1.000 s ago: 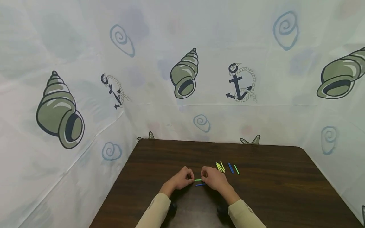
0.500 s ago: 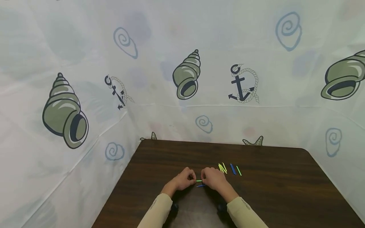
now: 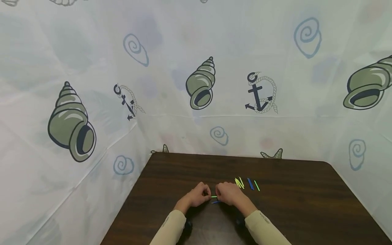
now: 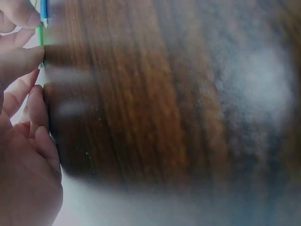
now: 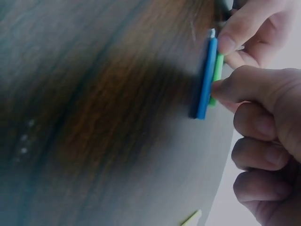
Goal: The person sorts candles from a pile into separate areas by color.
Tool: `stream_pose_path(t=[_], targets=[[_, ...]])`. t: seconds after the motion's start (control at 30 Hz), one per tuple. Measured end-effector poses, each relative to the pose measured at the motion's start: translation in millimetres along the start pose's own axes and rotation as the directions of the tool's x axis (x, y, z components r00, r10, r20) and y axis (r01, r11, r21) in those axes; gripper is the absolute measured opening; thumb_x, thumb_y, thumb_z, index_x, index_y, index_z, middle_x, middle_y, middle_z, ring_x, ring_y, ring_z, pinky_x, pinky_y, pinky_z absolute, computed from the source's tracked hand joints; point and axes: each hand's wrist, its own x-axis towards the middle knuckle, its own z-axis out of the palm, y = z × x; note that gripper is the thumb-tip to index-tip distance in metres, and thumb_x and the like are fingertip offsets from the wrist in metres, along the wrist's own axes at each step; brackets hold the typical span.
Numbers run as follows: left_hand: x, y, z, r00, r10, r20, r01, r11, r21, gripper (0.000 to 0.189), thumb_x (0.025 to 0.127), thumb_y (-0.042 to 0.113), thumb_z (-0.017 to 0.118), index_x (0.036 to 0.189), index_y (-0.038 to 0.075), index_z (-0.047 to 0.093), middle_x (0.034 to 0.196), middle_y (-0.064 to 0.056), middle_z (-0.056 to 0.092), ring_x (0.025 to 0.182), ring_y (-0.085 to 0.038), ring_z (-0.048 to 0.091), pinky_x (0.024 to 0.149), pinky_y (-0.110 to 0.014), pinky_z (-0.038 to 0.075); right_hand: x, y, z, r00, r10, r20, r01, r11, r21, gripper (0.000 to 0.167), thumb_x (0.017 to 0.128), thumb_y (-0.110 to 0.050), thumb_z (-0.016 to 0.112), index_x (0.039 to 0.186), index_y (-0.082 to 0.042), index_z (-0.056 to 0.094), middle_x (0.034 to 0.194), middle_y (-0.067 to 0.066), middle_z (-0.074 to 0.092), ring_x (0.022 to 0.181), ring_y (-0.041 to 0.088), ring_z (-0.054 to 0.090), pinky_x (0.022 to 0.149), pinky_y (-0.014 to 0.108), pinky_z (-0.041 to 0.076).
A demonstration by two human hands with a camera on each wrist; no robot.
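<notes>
A thin green candle (image 3: 214,196) lies level between both hands. My left hand (image 3: 197,194) pinches one end of it with thumb and finger; in the left wrist view the green candle (image 4: 39,35) shows a pale wick at that end. With thumb and forefinger, my right hand (image 3: 229,193) pinches its other part, the remaining fingers curled in. Right alongside, on the side nearer the body, a blue candle (image 5: 207,77) with a white wick lies on the table, about parallel to the green one. The right hand partly hides this blue candle (image 3: 215,202) in the head view.
Beyond the right hand, several yellow candles (image 3: 238,183) lie in a loose group on the dark wooden table (image 3: 294,197). To their right are a pair of blue candles (image 3: 250,184) and a single green candle (image 3: 257,185). A shell-printed cloth (image 3: 171,129) hangs behind the table.
The hands have come very slightly closer together, both still holding the green candle. The head view has shifted a little; the candles on the table have not moved.
</notes>
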Motion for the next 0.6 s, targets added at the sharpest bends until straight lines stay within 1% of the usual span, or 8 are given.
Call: stream_pose_path(t=[0.13,0.3,0.33,0.4,0.5,0.57,0.6], targets=[[1.6,-0.8,-1.6,1.0,-0.009,0.004,0.009,1.0,0.001,0.008,0.105,0.018,0.07,0.098,0.017,0.068,0.109,-0.002,0.052,0.091,-0.016,0.05,0.093,-0.059,0.042,0.0,5.2,0.5,1.0,-0.021,-0.018,0.021,1.0,-0.004,0.017,0.1,-0.017,0.074,0.087,-0.023,0.066,0.071,-0.01,0.056,0.058,0.008,0.048,0.056,0.029,0.04],[5.2,-7.8,-0.1,1.0,-0.02,0.006,0.02,1.0,0.016,0.01,0.104,0.023,0.071,0.095,0.021,0.068,0.108,0.002,0.051,0.091,-0.014,0.05,0.094,-0.057,0.044,-3.0,9.4,-1.9,0.998,-0.037,-0.042,0.036,0.999,-0.019,0.012,0.098,-0.019,0.077,0.091,-0.022,0.069,0.075,-0.011,0.058,0.061,0.008,0.05,0.058,0.03,0.043],[5.6,-9.1,0.6,1.0,-0.013,0.006,0.012,1.0,0.015,0.01,0.104,0.023,0.072,0.094,0.021,0.068,0.107,0.002,0.051,0.09,-0.014,0.05,0.093,-0.057,0.044,-4.5,10.1,-2.5,0.998,-0.034,-0.046,0.033,0.999,-0.016,0.011,0.098,-0.019,0.077,0.091,-0.022,0.07,0.075,-0.011,0.059,0.061,0.008,0.05,0.058,0.03,0.044],[6.1,-10.9,2.0,1.0,0.001,0.003,-0.002,1.0,0.014,0.012,0.104,0.026,0.071,0.093,0.022,0.069,0.107,0.003,0.051,0.091,-0.013,0.049,0.093,-0.055,0.044,-8.5,12.1,-3.3,0.998,-0.014,-0.058,0.014,1.0,-0.002,0.01,0.098,-0.019,0.077,0.091,-0.023,0.071,0.075,-0.011,0.06,0.062,0.008,0.051,0.059,0.031,0.045],[5.4,-11.3,4.0,1.0,0.03,-0.005,-0.03,1.0,0.006,0.013,0.105,0.029,0.07,0.093,0.022,0.071,0.107,0.002,0.052,0.092,-0.013,0.049,0.091,-0.052,0.046,-15.4,16.5,-3.4,0.996,0.039,-0.086,-0.036,0.999,0.035,0.012,0.097,-0.02,0.077,0.087,-0.024,0.071,0.073,-0.012,0.06,0.061,0.008,0.051,0.058,0.033,0.045],[3.6,-10.4,4.0,0.999,0.032,-0.008,-0.032,0.999,0.001,0.014,0.105,0.029,0.069,0.094,0.022,0.072,0.108,0.002,0.053,0.092,-0.014,0.05,0.089,-0.049,0.047,-19.6,20.0,-3.6,0.992,0.07,-0.104,-0.063,0.996,0.068,0.014,0.096,-0.02,0.076,0.085,-0.026,0.07,0.072,-0.012,0.059,0.061,0.009,0.051,0.057,0.034,0.044],[2.5,-9.7,3.7,0.999,0.034,-0.009,-0.034,0.999,0.001,0.014,0.105,0.028,0.069,0.094,0.021,0.073,0.108,0.001,0.053,0.093,-0.015,0.05,0.091,-0.051,0.048,-21.4,22.2,-3.3,0.99,0.085,-0.111,-0.076,0.994,0.082,0.015,0.095,-0.02,0.076,0.084,-0.026,0.069,0.072,-0.012,0.059,0.061,0.009,0.051,0.057,0.034,0.043]])
